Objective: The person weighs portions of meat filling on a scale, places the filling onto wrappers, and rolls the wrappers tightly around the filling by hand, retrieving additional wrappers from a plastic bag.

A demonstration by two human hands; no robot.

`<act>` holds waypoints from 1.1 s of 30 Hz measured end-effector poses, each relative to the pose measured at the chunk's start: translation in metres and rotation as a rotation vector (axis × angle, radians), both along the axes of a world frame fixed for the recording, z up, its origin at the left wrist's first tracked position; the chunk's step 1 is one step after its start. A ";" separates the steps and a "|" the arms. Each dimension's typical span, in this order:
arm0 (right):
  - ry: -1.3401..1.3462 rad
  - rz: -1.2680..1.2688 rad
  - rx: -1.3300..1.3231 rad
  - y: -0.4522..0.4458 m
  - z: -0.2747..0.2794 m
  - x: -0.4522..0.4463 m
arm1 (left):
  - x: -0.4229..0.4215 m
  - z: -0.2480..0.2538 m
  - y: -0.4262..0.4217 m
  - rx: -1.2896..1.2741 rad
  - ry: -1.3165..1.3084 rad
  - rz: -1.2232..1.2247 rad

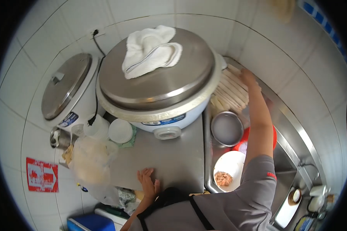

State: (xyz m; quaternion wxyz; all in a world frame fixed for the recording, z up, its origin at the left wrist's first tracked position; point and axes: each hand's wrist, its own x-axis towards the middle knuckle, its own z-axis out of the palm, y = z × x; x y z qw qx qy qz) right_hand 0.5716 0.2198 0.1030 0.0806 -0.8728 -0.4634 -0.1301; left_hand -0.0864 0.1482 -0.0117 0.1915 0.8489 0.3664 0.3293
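My right hand (pixel 248 76) reaches to the back right, its fingers curled at the upper edge of a ribbed off-white mat (pixel 232 90) beside the big rice cooker. Whether the mat is cloth or another material I cannot make out. Below the mat stands a round metal pot (pixel 227 129) with cloudy liquid. My left hand (pixel 147 183) rests near the front edge of the steel counter (pixel 169 158), fingers apart and holding nothing. Under my right forearm sit a red basin (pixel 274 138), partly hidden, and a white bowl (pixel 231 165) with pinkish-brown pieces of food (pixel 223 178).
A large lidded rice cooker (pixel 158 96) carries a crumpled white towel (pixel 152 52). Another cooker (pixel 67 88) leans at the left, with a black plug cord (pixel 97 96) hanging between them. Plastic bags (pixel 90 161) and a white-lidded tub (pixel 120 131) crowd the left side. A tap (pixel 309 165) stands right.
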 end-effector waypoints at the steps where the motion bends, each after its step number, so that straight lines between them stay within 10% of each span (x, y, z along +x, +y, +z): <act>1: 0.015 -0.052 -0.055 0.007 -0.003 0.002 | 0.000 0.001 -0.001 -0.008 0.004 0.010; 14: -0.376 0.265 0.135 0.012 -0.037 0.105 | -0.007 -0.004 0.000 -0.101 -0.017 -0.025; 16: -0.401 -0.039 0.192 0.010 0.013 0.086 | -0.008 -0.001 0.004 -0.091 -0.065 -0.044; 20: -0.078 -0.113 0.940 -0.039 0.128 -0.005 | -0.016 -0.014 0.007 -0.099 -0.263 -0.141; 25: 0.299 0.269 1.629 -0.106 0.184 -0.197 | -0.061 -0.003 0.024 -0.186 -0.459 0.294; 29: 0.533 0.601 1.513 -0.101 0.164 -0.296 | -0.150 0.035 0.054 -0.324 0.305 0.441; 33: 0.717 0.696 0.947 -0.061 0.117 -0.455 | -0.193 0.058 0.091 -0.254 0.153 0.668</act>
